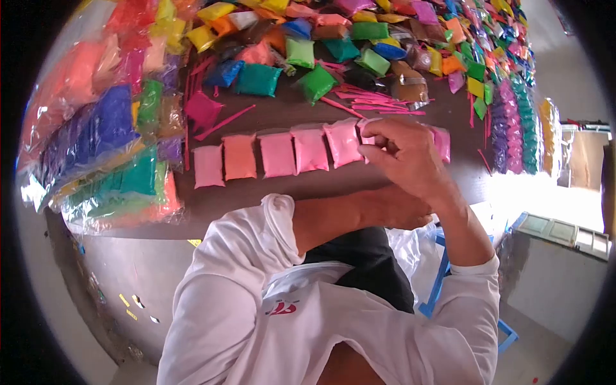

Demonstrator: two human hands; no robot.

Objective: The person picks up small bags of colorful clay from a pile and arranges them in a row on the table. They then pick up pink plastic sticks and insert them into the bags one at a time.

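Observation:
A row of small packets runs across the dark table: a pale pink packet at the left end, an orange one beside it, then several pink ones, among them a shiny pink packet. Over the right part of the row, my right hand has its thumb and index fingertips apart at a partly covered pink packet. Below it, my left hand is curled at the near table edge, partly hidden; what its fingers hold cannot be made out. Another pink packet shows past my right hand.
Many coloured packets are heaped at the back. Pink sticks lie before them. Large clear bags of packets stand at the left. Stacked purple packets stand at the right. A blue frame shows below the table.

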